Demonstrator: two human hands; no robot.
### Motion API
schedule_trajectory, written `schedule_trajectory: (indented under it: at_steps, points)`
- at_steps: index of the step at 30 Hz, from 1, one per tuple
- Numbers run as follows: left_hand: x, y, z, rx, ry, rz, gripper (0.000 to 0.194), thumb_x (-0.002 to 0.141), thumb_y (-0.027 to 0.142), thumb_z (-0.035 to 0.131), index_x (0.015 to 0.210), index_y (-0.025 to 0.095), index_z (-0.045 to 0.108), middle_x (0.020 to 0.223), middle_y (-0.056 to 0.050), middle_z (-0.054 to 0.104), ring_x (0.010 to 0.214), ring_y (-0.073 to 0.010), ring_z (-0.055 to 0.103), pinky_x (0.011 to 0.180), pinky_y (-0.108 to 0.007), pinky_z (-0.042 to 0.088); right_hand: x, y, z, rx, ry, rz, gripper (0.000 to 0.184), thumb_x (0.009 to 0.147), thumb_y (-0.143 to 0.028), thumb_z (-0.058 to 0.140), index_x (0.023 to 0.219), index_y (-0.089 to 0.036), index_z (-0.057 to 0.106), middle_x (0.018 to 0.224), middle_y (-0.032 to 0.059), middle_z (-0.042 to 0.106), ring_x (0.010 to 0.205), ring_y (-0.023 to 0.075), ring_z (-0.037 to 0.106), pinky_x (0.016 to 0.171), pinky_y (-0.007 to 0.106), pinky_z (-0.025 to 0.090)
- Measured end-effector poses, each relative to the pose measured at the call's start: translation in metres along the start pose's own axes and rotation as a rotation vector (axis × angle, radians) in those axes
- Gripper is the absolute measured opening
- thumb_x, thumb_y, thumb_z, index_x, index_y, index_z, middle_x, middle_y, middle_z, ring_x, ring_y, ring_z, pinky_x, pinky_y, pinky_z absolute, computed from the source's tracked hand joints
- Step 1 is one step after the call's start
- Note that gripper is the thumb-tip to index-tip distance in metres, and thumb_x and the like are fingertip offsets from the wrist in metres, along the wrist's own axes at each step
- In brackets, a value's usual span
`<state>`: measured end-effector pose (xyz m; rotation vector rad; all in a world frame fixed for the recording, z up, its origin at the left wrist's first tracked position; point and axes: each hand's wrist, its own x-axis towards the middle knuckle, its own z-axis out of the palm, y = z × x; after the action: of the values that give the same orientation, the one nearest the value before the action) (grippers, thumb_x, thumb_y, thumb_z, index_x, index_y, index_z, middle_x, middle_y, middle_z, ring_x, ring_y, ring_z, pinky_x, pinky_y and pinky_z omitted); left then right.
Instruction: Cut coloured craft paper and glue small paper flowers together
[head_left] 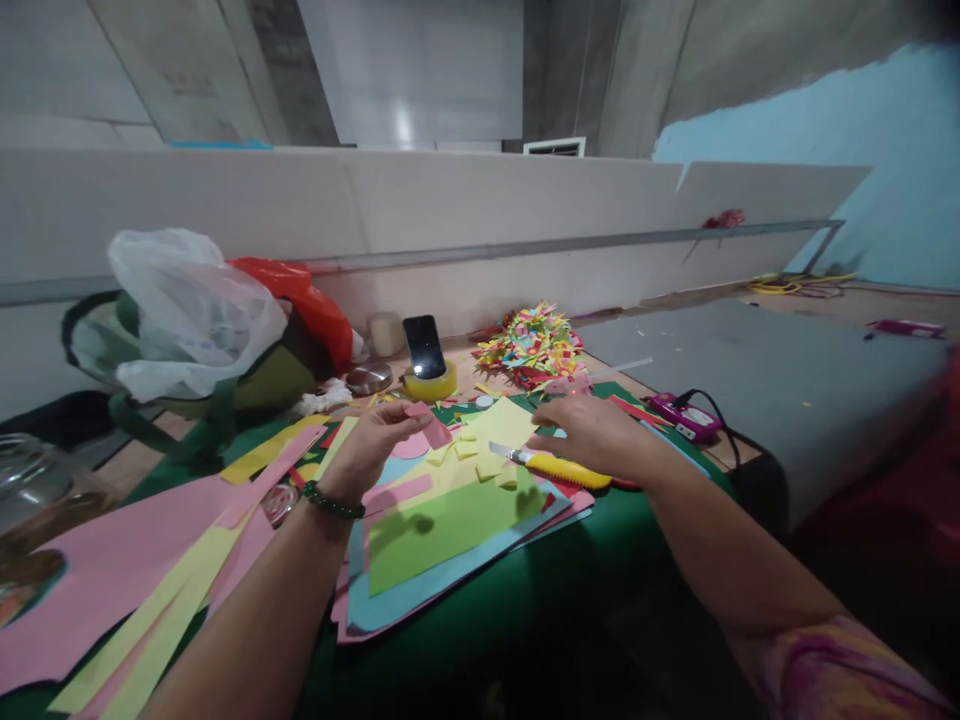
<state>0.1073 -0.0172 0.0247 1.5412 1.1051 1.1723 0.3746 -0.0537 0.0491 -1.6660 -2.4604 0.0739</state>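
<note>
My left hand (382,435) pinches a small folded strip of pink paper (436,432) above the stacked sheets. My right hand (589,430) hovers at the right of the stack, thumb and forefinger apart, with nothing visible between them. Just below it lies a utility knife (568,469) with a yellow handle, its blade pointing left. Behind my right hand is a pink tool (568,384) with a small red light and a clear stick, partly hidden. Small yellow paper pieces (487,467) are scattered on the green sheet (442,535), which lies on blue and pink sheets.
A pile of colourful paper pieces (532,345) lies at the back. A phone (424,346) leans by a yellow tape roll (431,382). Long paper strips (176,580) and a bag with white plastic (199,310) are at left. A purple power strip (686,417) sits right.
</note>
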Motion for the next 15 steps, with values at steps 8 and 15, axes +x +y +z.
schedule_trajectory:
  at_steps: [8, 15]
  points:
    - [-0.001, 0.002, 0.000, 0.053, -0.051, 0.034, 0.028, 0.061, 0.043, 0.076, 0.060, 0.016, 0.068, 0.058, 0.001, 0.059, 0.054, -0.0104, 0.041, 0.054, -0.025, 0.028, -0.006, 0.018, 0.054, -0.149, -0.144, 0.148, 0.035, 0.084, -0.048, 0.056, 0.089, -0.015, 0.069, 0.094, 0.0149, 0.071, 0.095, 0.0308, 0.064, 0.068, 0.032, 0.044]
    - [0.002, -0.004, -0.004, 0.015, -0.070, 0.001, 0.029, 0.060, 0.043, 0.077, 0.059, 0.016, 0.067, 0.057, 0.001, 0.059, 0.052, -0.0097, 0.041, 0.053, -0.024, 0.028, -0.025, 0.029, 0.046, -0.001, 0.042, 0.174, 0.034, 0.093, -0.025, 0.032, 0.104, -0.014, 0.063, 0.086, 0.0125, 0.070, 0.078, 0.0241, 0.066, 0.066, 0.030, 0.045]
